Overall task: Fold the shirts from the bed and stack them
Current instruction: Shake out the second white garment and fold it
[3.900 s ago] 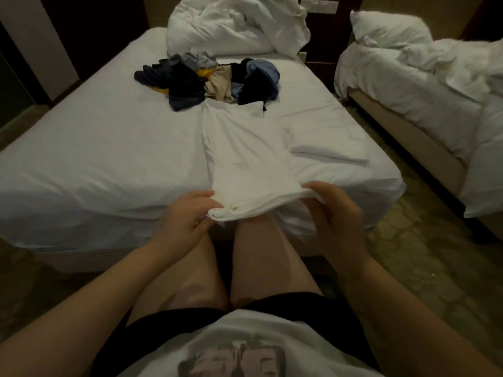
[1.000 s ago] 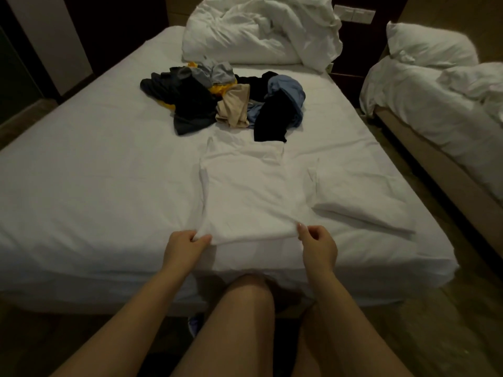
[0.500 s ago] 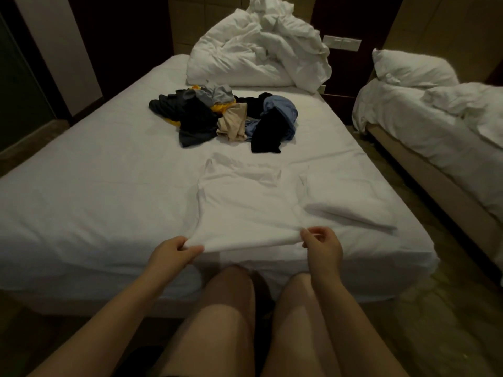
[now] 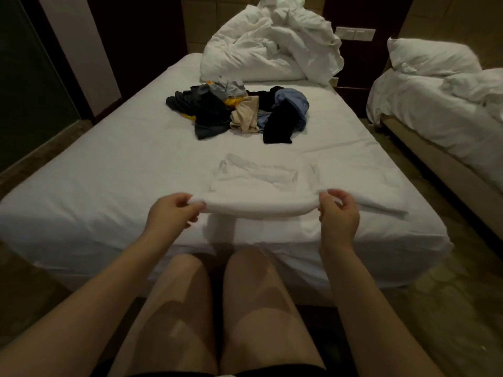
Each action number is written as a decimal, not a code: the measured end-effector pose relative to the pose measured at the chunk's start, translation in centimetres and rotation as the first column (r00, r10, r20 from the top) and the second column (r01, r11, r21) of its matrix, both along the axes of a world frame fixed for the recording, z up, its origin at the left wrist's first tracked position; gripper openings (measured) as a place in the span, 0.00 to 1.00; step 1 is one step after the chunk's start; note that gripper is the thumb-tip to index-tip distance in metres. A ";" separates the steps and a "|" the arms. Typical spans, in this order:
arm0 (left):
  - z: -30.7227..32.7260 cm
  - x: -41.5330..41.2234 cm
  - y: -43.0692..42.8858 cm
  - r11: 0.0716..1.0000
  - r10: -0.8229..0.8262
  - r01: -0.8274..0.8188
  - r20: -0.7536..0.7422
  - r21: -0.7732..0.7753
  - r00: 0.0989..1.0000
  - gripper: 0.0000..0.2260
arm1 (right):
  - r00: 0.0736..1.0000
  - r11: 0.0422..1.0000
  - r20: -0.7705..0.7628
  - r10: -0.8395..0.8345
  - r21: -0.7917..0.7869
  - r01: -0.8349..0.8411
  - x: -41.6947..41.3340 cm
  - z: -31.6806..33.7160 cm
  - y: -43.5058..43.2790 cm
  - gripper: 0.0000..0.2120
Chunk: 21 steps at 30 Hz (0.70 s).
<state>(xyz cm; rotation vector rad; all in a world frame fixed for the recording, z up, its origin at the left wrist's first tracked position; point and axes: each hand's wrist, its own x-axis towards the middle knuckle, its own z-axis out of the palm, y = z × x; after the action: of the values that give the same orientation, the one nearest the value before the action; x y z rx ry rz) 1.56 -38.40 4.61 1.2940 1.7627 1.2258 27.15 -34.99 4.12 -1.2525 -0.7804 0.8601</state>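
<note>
A white shirt (image 4: pixel 258 183) lies on the white bed (image 4: pixel 109 170) near its front edge, sides folded in. Its lower hem is lifted off the sheet in a curved fold. My left hand (image 4: pixel 171 210) pinches the hem's left corner. My right hand (image 4: pixel 337 210) pinches the right corner. The collar end stays flat on the bed, pointing away from me. Beyond it sits a pile of unfolded clothes (image 4: pixel 239 112) in black, grey, blue, tan and yellow.
A crumpled white duvet (image 4: pixel 269 44) is heaped at the head of the bed. A second bed (image 4: pixel 441 112) with a pillow stands to the right across a narrow floor gap. My bare knees (image 4: pixel 217 308) touch the bed's front edge.
Both hands have raised the shirt's hem off the sheet and carried it a little toward the collar. The camera has tilted up slightly.
</note>
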 end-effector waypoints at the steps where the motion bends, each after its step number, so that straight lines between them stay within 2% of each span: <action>1: 0.5 0.0 1.2 1.000 0.020 -0.020 -0.011 0.023 1.000 0.04 | 1.000 1.000 -0.002 -0.008 0.009 0.008 -0.1 0.4 1.0 0.03; 6: 2.1 0.3 9.2 0.992 0.112 -0.115 0.060 0.057 0.992 0.11 | 0.999 1.000 -0.022 -0.030 0.006 0.030 -0.2 1.9 7.3 0.05; 10: 1.0 0.3 17.3 0.978 0.206 -0.205 0.121 -0.027 0.971 0.11 | 0.999 0.998 0.012 -0.033 -0.046 0.034 -0.7 1.4 14.1 0.05; 12: -0.4 0.0 21.2 0.968 0.247 -0.241 0.106 -0.071 0.963 0.12 | 0.999 0.995 0.034 -0.029 -0.094 0.032 -1.2 0.3 17.7 0.06; 18: -5.1 -0.4 27.9 0.946 0.278 -0.256 0.088 -0.201 0.957 0.12 | 0.992 0.965 0.118 -0.035 -0.254 0.064 -2.9 -4.5 25.2 0.05; 20: -6.4 -0.5 28.5 0.949 0.221 -0.198 0.069 -0.244 0.973 0.10 | 0.983 0.947 0.182 0.010 -0.316 0.049 -3.3 -6.0 25.8 0.02; 21: -6.8 -0.6 28.5 0.950 0.177 -0.159 0.045 -0.270 0.983 0.11 | 0.968 0.937 0.245 0.049 -0.346 0.040 -3.5 -6.4 25.5 0.07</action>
<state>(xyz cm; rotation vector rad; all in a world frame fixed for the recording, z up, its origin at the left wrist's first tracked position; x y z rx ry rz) 0.91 -9.91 -2.19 0.9540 1.9423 1.0648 23.65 -9.45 -2.30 -1.7005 -0.8549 0.8792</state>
